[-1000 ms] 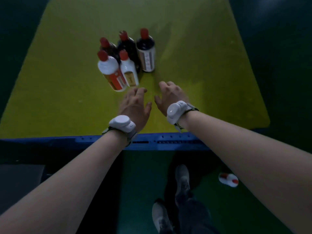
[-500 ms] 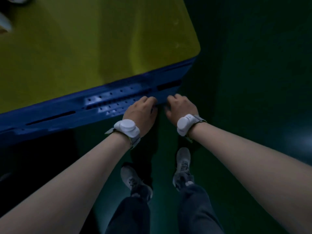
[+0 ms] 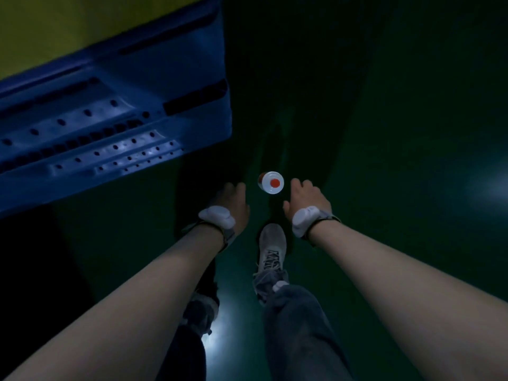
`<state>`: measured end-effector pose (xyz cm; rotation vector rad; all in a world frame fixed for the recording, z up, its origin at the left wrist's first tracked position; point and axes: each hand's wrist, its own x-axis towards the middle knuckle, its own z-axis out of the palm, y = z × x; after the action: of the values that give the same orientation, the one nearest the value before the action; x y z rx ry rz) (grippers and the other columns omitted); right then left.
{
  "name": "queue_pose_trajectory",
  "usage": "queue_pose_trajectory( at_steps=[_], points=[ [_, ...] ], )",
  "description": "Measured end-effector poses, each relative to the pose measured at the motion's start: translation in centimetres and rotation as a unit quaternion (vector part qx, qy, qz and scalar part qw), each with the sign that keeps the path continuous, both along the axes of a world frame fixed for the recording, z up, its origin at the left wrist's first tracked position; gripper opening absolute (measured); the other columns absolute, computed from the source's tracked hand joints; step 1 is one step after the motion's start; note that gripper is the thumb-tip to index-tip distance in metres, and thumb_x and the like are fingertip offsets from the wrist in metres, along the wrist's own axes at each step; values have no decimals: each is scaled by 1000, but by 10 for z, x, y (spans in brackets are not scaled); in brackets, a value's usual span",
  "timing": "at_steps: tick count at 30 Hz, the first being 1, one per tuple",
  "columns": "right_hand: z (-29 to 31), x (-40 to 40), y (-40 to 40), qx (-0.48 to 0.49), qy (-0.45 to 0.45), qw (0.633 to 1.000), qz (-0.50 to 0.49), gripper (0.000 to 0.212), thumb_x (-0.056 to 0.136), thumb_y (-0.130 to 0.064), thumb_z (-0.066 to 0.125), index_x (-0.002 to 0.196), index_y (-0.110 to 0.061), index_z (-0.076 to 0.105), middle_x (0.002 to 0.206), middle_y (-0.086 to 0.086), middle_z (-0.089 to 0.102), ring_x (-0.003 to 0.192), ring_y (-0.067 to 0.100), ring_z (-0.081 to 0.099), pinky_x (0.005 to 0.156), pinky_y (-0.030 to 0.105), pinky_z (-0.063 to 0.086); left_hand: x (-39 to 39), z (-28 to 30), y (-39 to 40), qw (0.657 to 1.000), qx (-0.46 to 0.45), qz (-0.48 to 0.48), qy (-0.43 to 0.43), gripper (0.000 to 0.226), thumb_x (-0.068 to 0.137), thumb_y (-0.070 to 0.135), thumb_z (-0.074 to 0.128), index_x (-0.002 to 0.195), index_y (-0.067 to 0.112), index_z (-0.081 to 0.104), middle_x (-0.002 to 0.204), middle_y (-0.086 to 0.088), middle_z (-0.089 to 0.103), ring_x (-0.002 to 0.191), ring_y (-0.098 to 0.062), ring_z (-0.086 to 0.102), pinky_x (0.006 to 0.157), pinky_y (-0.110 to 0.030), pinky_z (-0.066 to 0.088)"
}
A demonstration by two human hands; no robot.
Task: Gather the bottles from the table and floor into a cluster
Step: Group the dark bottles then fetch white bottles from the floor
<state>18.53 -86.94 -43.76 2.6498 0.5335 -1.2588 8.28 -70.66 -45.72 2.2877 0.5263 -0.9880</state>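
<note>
- Looking straight down, I see a white bottle [image 3: 271, 182] with a red cap standing on the dark green floor [image 3: 384, 160], off the blue table's [image 3: 115, 111] corner.
- My left hand [image 3: 233, 200] and right hand [image 3: 306, 198] flank it without touching, fingers loosely spread, holding nothing.
- A grey sneaker [image 3: 272, 248] sits just below the bottle.

Dark green glossy floor [image 3: 384, 160] fills most of the view, glare patch at 3 o'clock. Blue perforated frame [image 3: 110, 127] with yellow top [image 3: 55, 28] sits at 10 o'clock. Grey sneaker [image 3: 272, 246] and dark jeans leg [image 3: 299, 334] at 6 o'clock, white wristbands [image 3: 217, 217] centre.
</note>
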Motion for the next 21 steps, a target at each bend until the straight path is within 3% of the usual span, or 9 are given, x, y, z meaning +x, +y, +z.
queue_pose_trajectory(
  at_steps=[8, 13, 18, 21],
  points=[
    [-90, 21, 14, -3, 52, 998, 47, 60, 88, -30, 68, 139, -14, 40, 130, 16, 49, 108, 37, 57, 71, 38, 44, 26, -77, -25, 999, 30, -30, -13, 30, 100, 27, 57, 125, 12, 50, 125, -18, 53, 107, -39, 61, 78, -38, 45],
    [-134, 17, 27, 3, 47, 997, 62, 43, 92, -16, 58, 133, -12, 44, 132, 19, 52, 102, 40, 62, 67, 39, 43, 13, -108, 5, 999, 32, -26, 7, 29, 102, 27, 50, 127, 12, 49, 128, -19, 52, 111, -40, 59, 95, -49, 50],
    [-147, 14, 35, -4, -16, 997, 81, 37, 98, -16, 55, 132, -9, 42, 126, 21, 56, 101, 40, 63, 64, 40, 40, -4, -121, 23, 999, 23, 11, 39, 46, 100, 34, 42, 135, 5, 49, 136, -16, 48, 121, -32, 53, 104, -40, 43],
    [-151, 17, 40, -37, -23, 996, 80, 47, 95, -19, 64, 136, -9, 44, 125, 18, 54, 105, 39, 61, 66, 39, 40, -10, -128, 31, 998, 18, 34, 44, 39, 103, 19, 49, 138, 2, 46, 138, -20, 45, 124, -36, 52, 106, -43, 42]
  ],
)
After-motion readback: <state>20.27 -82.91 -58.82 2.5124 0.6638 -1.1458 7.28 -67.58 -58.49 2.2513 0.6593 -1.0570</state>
